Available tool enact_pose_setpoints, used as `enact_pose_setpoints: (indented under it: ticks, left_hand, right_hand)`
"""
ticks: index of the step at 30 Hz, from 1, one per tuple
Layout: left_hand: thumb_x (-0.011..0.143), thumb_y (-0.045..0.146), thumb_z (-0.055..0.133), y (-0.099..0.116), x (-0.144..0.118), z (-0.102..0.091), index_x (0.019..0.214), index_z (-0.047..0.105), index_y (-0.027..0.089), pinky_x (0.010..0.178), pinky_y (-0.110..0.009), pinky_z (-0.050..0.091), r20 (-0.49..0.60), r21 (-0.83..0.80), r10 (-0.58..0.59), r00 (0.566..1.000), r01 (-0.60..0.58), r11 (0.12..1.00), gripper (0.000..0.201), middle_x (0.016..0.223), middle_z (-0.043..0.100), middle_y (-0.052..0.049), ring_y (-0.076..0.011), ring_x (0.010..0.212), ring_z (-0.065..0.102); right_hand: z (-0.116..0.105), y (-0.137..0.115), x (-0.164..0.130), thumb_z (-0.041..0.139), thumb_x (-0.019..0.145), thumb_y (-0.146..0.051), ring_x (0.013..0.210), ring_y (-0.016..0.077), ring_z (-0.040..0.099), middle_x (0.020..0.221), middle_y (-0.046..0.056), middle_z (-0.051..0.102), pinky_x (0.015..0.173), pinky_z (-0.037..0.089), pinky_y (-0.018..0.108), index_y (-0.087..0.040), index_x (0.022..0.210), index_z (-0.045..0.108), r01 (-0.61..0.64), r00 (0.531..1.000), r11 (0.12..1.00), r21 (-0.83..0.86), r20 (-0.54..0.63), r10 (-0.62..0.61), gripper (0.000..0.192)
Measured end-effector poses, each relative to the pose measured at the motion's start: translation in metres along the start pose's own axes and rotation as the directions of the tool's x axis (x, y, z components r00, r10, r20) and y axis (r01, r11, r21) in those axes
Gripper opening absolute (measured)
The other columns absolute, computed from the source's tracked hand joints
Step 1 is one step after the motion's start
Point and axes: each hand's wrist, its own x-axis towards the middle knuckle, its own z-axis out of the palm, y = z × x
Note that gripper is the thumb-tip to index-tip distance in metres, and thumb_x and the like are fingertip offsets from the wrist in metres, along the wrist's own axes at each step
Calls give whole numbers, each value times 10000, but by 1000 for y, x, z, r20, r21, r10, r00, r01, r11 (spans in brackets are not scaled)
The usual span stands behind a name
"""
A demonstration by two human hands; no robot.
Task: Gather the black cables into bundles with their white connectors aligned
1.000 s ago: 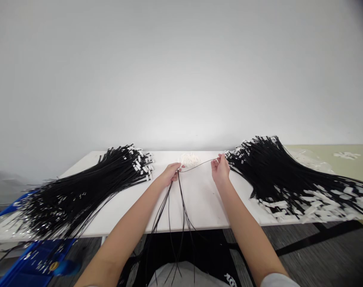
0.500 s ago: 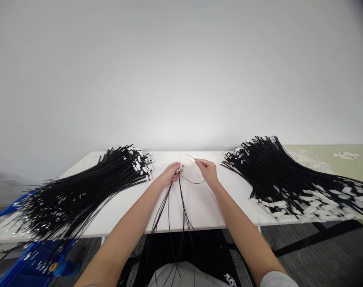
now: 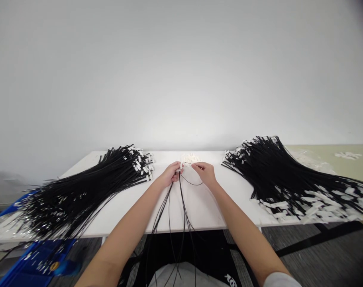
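Note:
My left hand (image 3: 171, 173) is closed on several thin black cables (image 3: 165, 205) at their ends, where a small white piece (image 3: 181, 165) shows by the fingertips. The cables hang down over the table's front edge towards my lap. In a pinch, my right hand (image 3: 204, 171) grips one black cable, whose loop (image 3: 193, 183) sags between the two hands. A straight stretch of it runs from the right fingertips to the white piece. Just behind the hands lies a small pile of white pieces (image 3: 191, 157). How the cable meets the white piece is too small to tell.
A big bundle of black cables with white tips (image 3: 91, 187) lies on the left of the white table (image 3: 211, 207). Another bundle (image 3: 271, 167) with white tags lies on the right. A green surface (image 3: 324, 149) adjoins at right; a blue bin (image 3: 34, 267) stands below left.
My right hand has moved slightly left and down, drawing a straight length of cable across in front of the white pile. My left hand has barely moved.

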Motion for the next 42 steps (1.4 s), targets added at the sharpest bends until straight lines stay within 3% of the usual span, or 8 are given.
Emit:
enact_pose_setpoints:
  ticks: [11,16,22,27,42]
  left_hand:
    - [716,348,538,0,0,0,854,486,199,311,-133,97,1,6,-13,1000,13,1000,209,623,485,32,-8,335,222]
    - [708,376,561,1,-2,3,789,476,193,323,-142,85,-6,42,-2,1000,3,999,218,622,485,26,-3,337,211]
    - [707,422,570,2,-4,6,752,470,187,341,-160,65,-20,116,-6,1000,8,993,259,597,479,24,0,339,189]
    - [721,443,555,2,-7,9,773,485,189,348,-169,67,34,175,-4,999,-2,985,269,585,482,20,-6,341,189]
    - [736,442,552,1,-9,8,777,502,171,354,-182,79,101,199,3,995,-23,980,279,582,498,7,-8,344,202]
  right_hand:
    - [0,3,-1,544,735,-371,638,151,512,706,7,617,624,390,273,-265,713,682,52,999,998,-36,-7,-52,175]
    - [-3,0,-1,526,769,-366,587,129,466,664,7,551,590,368,253,-278,780,686,137,990,978,-155,-21,-142,183]
    - [-3,1,-6,446,839,-374,604,112,474,751,18,564,553,319,233,-276,872,667,236,970,899,-369,29,-242,244]
    - [1,4,-10,384,877,-400,661,117,507,837,29,596,549,278,234,-300,923,652,309,950,800,-515,123,-288,290]
    - [5,4,-12,351,897,-364,668,124,484,808,36,577,570,256,246,-268,827,644,349,937,802,-485,177,-300,316]
